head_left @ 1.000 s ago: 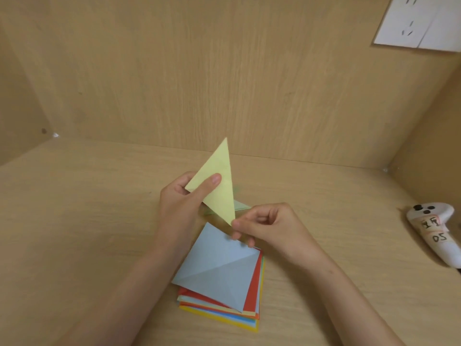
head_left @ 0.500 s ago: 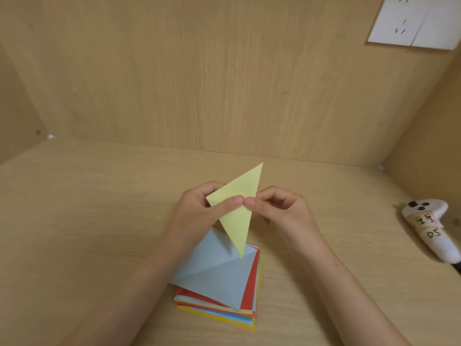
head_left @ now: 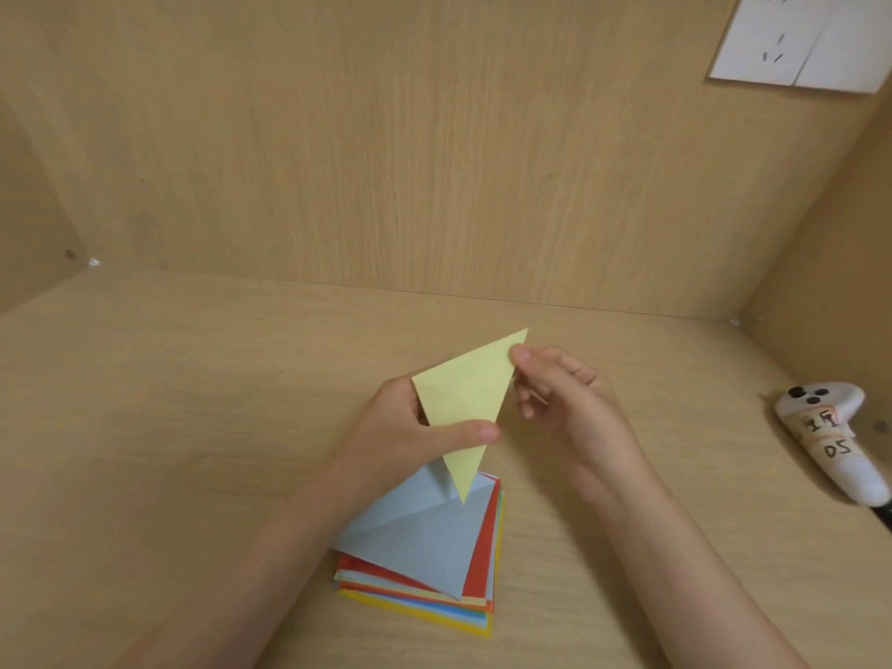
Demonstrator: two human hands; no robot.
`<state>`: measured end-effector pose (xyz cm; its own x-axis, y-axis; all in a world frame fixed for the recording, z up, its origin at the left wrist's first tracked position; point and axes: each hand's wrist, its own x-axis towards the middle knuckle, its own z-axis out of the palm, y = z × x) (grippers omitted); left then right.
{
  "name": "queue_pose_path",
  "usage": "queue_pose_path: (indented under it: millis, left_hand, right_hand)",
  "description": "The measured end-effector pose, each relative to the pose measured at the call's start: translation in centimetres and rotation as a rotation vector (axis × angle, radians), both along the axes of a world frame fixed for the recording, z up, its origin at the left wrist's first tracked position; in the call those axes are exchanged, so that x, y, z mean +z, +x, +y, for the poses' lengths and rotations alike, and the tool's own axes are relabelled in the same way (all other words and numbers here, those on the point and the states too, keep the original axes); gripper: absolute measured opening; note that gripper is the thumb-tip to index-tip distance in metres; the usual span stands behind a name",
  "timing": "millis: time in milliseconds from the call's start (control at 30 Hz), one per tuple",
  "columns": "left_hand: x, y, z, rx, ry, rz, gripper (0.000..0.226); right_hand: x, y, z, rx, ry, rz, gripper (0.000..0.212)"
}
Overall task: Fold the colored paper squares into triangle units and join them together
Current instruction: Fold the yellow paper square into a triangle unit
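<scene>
A pale yellow paper triangle is held in the air above the desk, one point up to the right and one point down. My left hand grips its lower left part, thumb across the front. My right hand pinches the upper right corner with thumb and fingertips. Below them lies a stack of colored paper squares; its top sheet is light blue with a diagonal crease, and red, orange, yellow and blue edges show under it.
A white controller with a handwritten label lies at the right, near the side wall. Wooden walls close the desk at the back and both sides. A white sheet is stuck on the back wall, upper right.
The yellow triangle has turned from upright to lying with a point up to the right. My right hand slid from the lower tip to the upper right corner; my left thumb moved down.
</scene>
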<state>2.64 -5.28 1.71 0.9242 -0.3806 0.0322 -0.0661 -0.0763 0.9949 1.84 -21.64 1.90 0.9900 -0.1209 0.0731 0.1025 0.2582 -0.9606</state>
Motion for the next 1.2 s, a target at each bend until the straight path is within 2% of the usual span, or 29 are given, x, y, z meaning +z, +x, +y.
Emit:
queue_pose_path:
  millis: [133, 300, 367, 500, 600, 867, 967, 1000, 1100, 1200]
  left_hand:
    - [-0.2, -0.1, 0.0, 0.018, 0.074, 0.033, 0.014]
    - [0.0, 0.0, 0.2, 0.042, 0.031, 0.078, 0.018]
    - [-0.2, 0.2, 0.4, 0.065, -0.009, 0.122, 0.025]
    - [-0.5, 0.7, 0.7, 0.087, -0.146, 0.166, 0.028]
    - [-0.7, 0.8, 0.7, 0.061, -0.218, 0.158, 0.028]
    - [-0.3, 0.7, 0.7, -0.045, -0.266, 0.154, 0.030]
    - [0.0, 1.0, 0.9, 0.009, -0.269, 0.234, 0.059]
    - [0.0, 1.2, 1.0, 0.026, -0.266, 0.236, 0.062]
    - [-0.5, 1.4, 1.0, 0.043, -0.299, 0.178, 0.039]
    - [-0.7, 1.5, 0.9, 0.047, -0.333, 0.139, 0.023]
  right_hand:
    - [0.1, 0.5, -1.3, -0.150, 0.161, -0.014, 0.005]
    - [-0.5, 0.3, -1.0, -0.181, 0.124, -0.025, 0.008]
    - [-0.4, 0.0, -0.8, -0.179, 0.010, -0.112, 0.007]
    - [-0.7, -0.6, 0.2, -0.037, -0.452, -0.346, 0.022]
    - [-1.0, -0.8, 0.8, 0.093, -0.587, -0.381, 0.026]
    - [-1.2, -0.6, 0.5, 0.106, -0.472, -0.334, 0.018]
    - [-1.1, -0.6, 0.5, 0.116, -0.420, -0.313, 0.015]
    - [-1.1, -0.6, 0.5, 0.120, -0.395, -0.311, 0.014]
    - [-1.1, -0.7, 0.8, 0.123, -0.304, -0.301, 0.009]
    - [-1.0, -0.4, 1.0, 0.036, -0.225, -0.255, 0.008]
